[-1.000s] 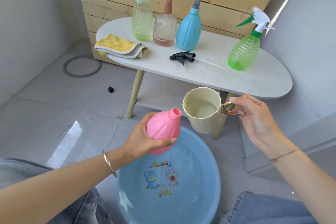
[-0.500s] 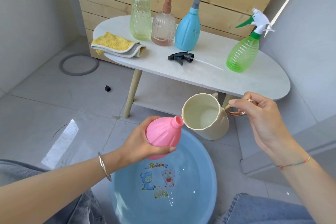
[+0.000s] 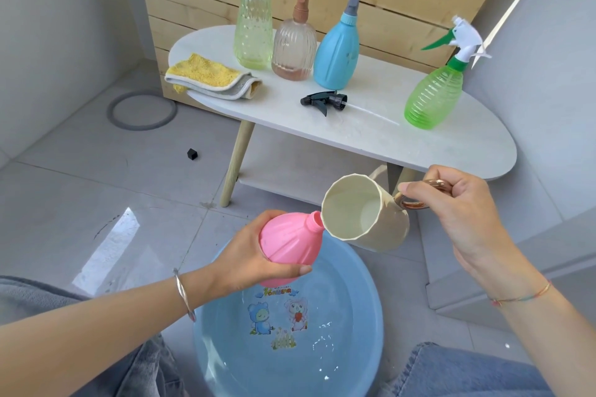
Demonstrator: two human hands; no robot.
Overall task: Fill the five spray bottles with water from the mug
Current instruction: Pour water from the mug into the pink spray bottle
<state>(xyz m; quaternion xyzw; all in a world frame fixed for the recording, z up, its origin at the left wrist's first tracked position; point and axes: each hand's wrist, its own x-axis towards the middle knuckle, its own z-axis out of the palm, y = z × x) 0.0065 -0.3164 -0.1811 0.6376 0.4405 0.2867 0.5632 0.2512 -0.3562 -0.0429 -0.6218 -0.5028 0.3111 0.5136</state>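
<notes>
My left hand [image 3: 248, 251] grips a pink spray bottle [image 3: 290, 243] with no cap, tilted with its neck toward the right, above a blue basin [image 3: 364, 316]. My right hand [image 3: 458, 213] holds a cream mug [image 3: 364, 219] by its copper handle, tipped to the left. The mug's rim touches the pink bottle's mouth, and water shows inside the mug. On the white table [image 3: 451, 145] stand a pale green bottle [image 3: 253, 32], a clear brownish bottle [image 3: 294, 42], a blue bottle [image 3: 337, 58] and a bright green bottle [image 3: 433, 97]. A black spray head [image 3: 325, 100] lies loose on the table.
A yellow and grey cloth [image 3: 209, 77] lies at the table's left end. The basin holds water and has cartoon stickers on its bottom. A grey ring [image 3: 142, 109] and a small black cube [image 3: 192, 154] lie on the tiled floor. A wooden slat panel stands behind the table.
My right hand has brought the mug down and left and tipped it until its rim meets the pink bottle's mouth. My left hand has tilted the bottle's neck toward the mug.
</notes>
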